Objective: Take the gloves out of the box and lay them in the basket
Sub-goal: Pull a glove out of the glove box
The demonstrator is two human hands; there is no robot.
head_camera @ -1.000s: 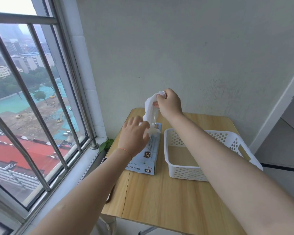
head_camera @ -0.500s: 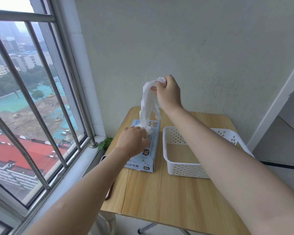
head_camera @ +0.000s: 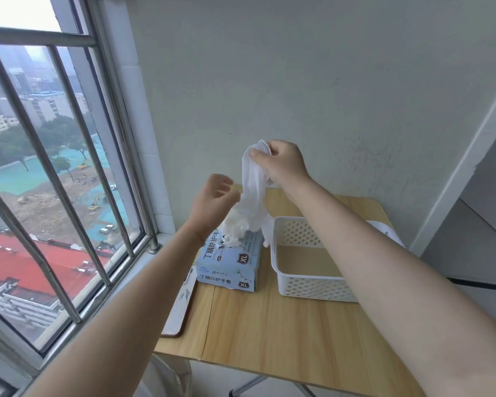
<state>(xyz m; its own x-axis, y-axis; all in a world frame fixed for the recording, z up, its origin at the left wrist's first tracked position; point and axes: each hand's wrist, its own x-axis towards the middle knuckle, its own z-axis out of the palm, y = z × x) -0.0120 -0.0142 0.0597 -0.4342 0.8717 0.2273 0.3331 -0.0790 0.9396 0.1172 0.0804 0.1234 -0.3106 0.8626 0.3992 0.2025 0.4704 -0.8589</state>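
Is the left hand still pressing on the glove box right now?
Apart. The head view shows the left hand lifted, fingers spread, with wall visible between it and the glove box; earlier it rested on the box.

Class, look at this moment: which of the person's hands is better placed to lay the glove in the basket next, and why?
The right hand. It already pinches the glove and is the one nearer the basket. The left hand hovers open on the far side of the box.

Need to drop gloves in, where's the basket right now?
In the head view, the white basket sits on the wooden table, right of the glove box, under the right forearm.
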